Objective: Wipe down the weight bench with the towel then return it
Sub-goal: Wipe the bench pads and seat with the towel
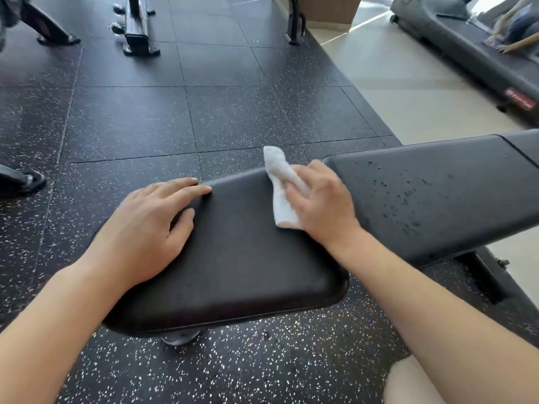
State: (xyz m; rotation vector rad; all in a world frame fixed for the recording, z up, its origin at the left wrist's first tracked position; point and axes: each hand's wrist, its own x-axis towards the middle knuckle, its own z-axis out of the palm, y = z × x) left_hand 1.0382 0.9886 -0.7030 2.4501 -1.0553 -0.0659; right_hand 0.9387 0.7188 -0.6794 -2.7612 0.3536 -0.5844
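Note:
The black weight bench (233,263) fills the middle of the head view, its seat pad near me and its long back pad (437,193) running off to the right. Water droplets speckle the back pad. My right hand (323,205) grips a small white towel (281,188) and presses it on the far right part of the seat pad, near the gap between the pads. My left hand (148,225) lies flat on the seat pad's left far corner, fingers straight.
Black speckled rubber tiles (145,118) cover the floor around the bench. Machine bases (137,30) stand at the back left. A treadmill (472,51) with a person on it runs along the pale floor at the top right. A sandalled foot (26,182) is at the left edge.

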